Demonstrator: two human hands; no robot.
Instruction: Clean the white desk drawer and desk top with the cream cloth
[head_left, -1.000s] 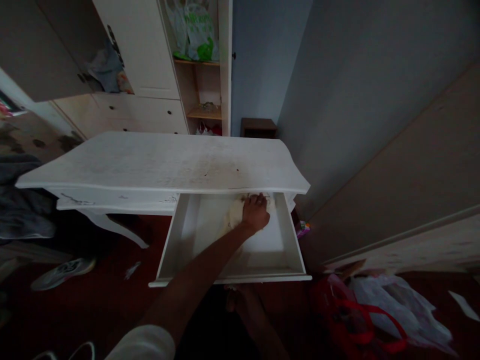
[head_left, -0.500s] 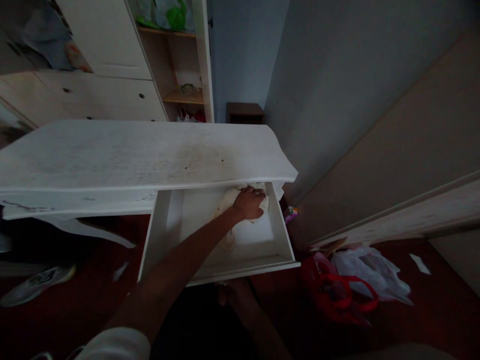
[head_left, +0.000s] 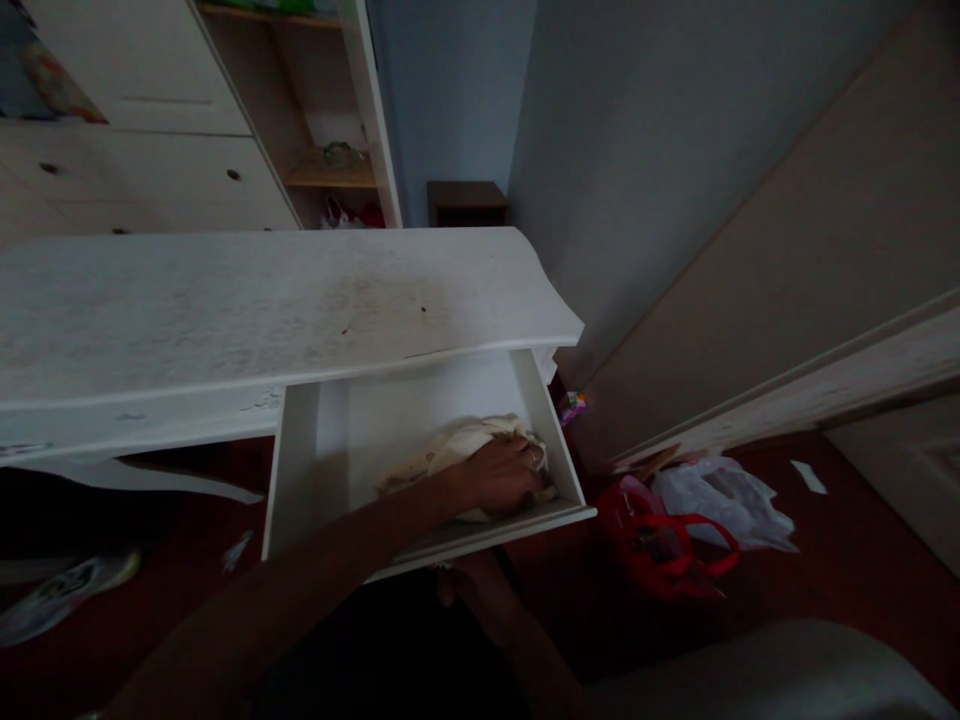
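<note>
I'm gripping the cream cloth point(head_left: 442, 455) with my left hand point(head_left: 501, 475), fingers curled over it, in the drawer point(head_left: 360, 430), at its near right corner; I'm judging flat, even pressure best.

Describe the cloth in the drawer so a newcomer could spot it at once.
Find the white desk on the left; its right-hand drawer stands pulled open. Near the drawer's front right corner lies the cream cloth, bunched under the left hand. It alone is crumpled and yellowish against the drawer's flat white boards.
</note>
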